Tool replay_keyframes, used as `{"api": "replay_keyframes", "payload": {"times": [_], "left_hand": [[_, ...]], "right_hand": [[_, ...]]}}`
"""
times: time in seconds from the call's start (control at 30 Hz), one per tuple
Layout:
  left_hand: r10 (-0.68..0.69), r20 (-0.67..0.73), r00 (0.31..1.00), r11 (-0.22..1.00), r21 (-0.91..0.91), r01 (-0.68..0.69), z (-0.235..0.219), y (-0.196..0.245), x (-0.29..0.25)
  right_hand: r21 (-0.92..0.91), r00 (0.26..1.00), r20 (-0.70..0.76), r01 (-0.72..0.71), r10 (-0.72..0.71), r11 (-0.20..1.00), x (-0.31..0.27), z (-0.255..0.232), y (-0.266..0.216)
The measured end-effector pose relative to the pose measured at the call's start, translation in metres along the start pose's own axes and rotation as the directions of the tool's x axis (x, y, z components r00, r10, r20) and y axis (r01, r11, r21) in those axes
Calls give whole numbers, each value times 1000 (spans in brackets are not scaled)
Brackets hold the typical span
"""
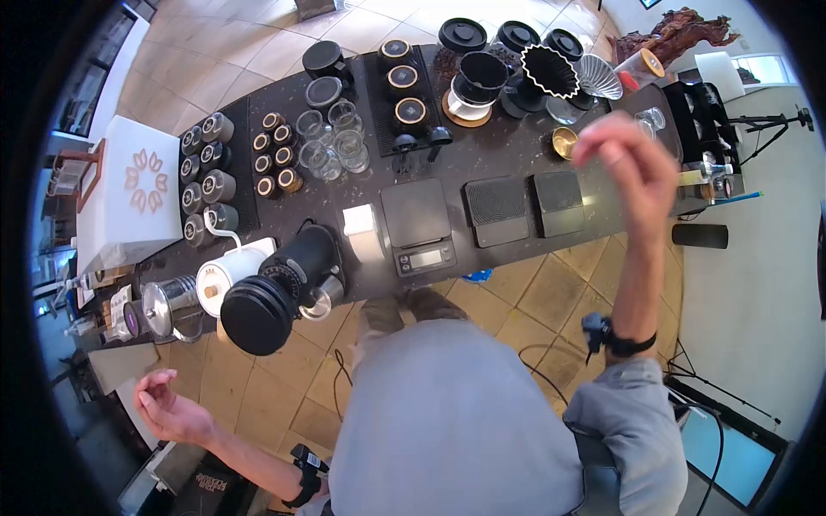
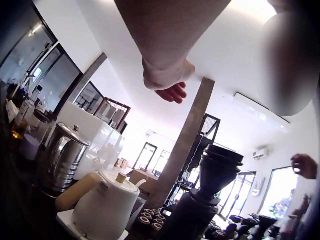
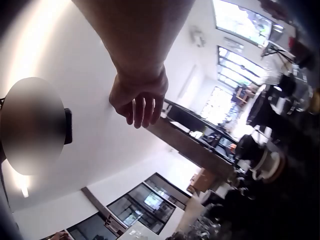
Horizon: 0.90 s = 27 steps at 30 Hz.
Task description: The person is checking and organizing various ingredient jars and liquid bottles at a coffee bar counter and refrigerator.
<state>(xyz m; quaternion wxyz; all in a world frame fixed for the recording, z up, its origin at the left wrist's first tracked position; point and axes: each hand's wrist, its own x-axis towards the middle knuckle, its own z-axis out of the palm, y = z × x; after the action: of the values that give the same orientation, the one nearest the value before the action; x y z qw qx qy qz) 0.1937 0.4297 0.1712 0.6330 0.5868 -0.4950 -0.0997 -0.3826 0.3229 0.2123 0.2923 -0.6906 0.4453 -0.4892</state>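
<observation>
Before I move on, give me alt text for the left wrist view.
The person's empty left hand hangs in mid-air in the upper middle of the picture. At lower left, a white kettle with a tan handle stands between a silver metal lidded pot and a tall black coffee grinder.

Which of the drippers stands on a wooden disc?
The leftmost dripper in the head view, black over a white base; no wood shows under the wavy dripper or the ribbed one.
</observation>
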Motion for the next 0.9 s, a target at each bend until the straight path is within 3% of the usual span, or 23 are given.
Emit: {"api": "replay_keyframes", "payload": {"times": [0.1, 0.13, 0.23, 0.27, 0.3, 0.33, 0.4, 0.43, 0.5, 0.57, 0.63, 0.67, 0.73, 0.77, 0.83, 0.9], "left_hand": [[22, 30, 999, 1000, 9, -23, 9, 14, -9], [30, 33, 999, 1000, 5, -30, 8, 17, -12], [26, 74, 997, 997, -76, -20, -2, 24, -16], [0, 211, 977, 971, -232, 51, -6, 32, -17], [-7, 346, 938, 917, -371, 144, -9, 38, -22], [-2, 344, 939, 915, -379, 141, -8, 45, -30], [72, 521, 851, 849, -480, 221, -7, 58, -45], [74, 516, 853, 844, -488, 222, -10, 59, -53], [110, 691, 714, 764, -519, 384, -12, 55, -76], [50, 743, 667, 712, -495, 498, 2, 54, -106], [47, 833, 551, 718, -412, 562, 14, 45, -130], [61, 837, 544, 704, -423, 571, 19, 40, -139], [-52, 909, 414, 788, -217, 576, 31, 34, -158], [-45, 910, 413, 783, -225, 580, 36, 32, -166], [-180, 925, 336, 839, -33, 542, 50, 27, -177], [-216, 920, 327, 830, -3, 557, 64, 21, -187]], "right_hand": [[61, 916, 40, -401, 400, 914, -64, 22, 29], [1, 884, 95, -460, 458, 888, -83, 30, 38], [-216, 784, 224, -539, 579, 814, -137, 56, 57], [-215, 791, 216, -533, 572, 819, -152, 66, 62], [-250, 725, 311, -561, 614, 789, -167, 74, 67], [-290, 645, 398, -586, 652, 756, -180, 83, 70], [-268, 662, 373, -594, 650, 758, -195, 103, 72], [-248, 671, 352, -606, 653, 756, -202, 112, 71], [-269, 675, 341, -597, 655, 756, -215, 129, 72], [-298, 679, 318, -591, 662, 749, -228, 139, 73], [-287, 697, 326, -570, 639, 769, -241, 140, 69], [-302, 697, 306, -576, 649, 760, -246, 139, 65], [-308, 665, 259, -631, 701, 712, -253, 129, 56], [-317, 664, 251, -631, 704, 708, -261, 123, 57], [-288, 645, 201, -681, 737, 674, -277, 108, 71], [-253, 663, 142, -694, 735, 674, -280, 92, 78]]}}
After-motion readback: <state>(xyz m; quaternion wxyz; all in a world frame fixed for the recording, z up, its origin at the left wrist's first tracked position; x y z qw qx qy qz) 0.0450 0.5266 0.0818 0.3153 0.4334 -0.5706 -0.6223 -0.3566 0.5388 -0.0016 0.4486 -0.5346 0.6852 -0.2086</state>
